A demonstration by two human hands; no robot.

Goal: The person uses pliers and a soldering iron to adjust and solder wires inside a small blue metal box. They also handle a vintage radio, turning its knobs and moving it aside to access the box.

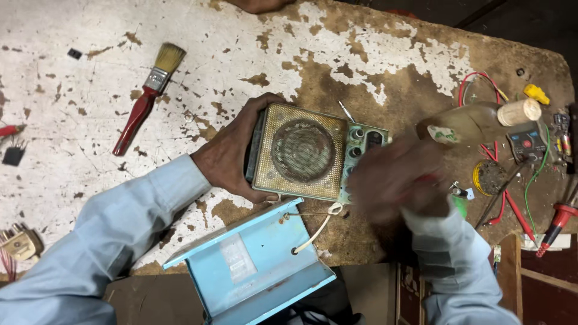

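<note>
Worn white paint, flaking to brown, is covering the tabletop (pixel 253 36) on which an old small radio (pixel 304 150) is lying face up near the front edge, its round speaker grille pointing toward the camera. Left hand (pixel 232 156) is clamping the radio's left end, fingers wrapping over the top and bottom edges. Right hand (pixel 397 177) is hovering at the radio's right end, beside the knobs (pixel 356 133); motion blur is smearing it, so whether its fingers are apart or together cannot be told, though something red is showing within the blur. Light blue sleeves are covering both forearms. Light blue metal housing (pixel 253 265) is sitting just in front of the radio, overhanging the tabletop's edge, and a white cord (pixel 319 229) is running from a hole in it up to the radio's lower edge. Red-handled paintbrush (pixel 147 99) is lying well to the left, bristles pointing away from the person. Glass bottle with a cork stopper (pixel 481 120) is lying on its side to the right of the radio, amid red and green wires (pixel 512 204), a yellow connector (pixel 536 93) and a red-handled probe (pixel 557 222). Small black component (pixel 13 155) is resting at the far left edge.
</note>
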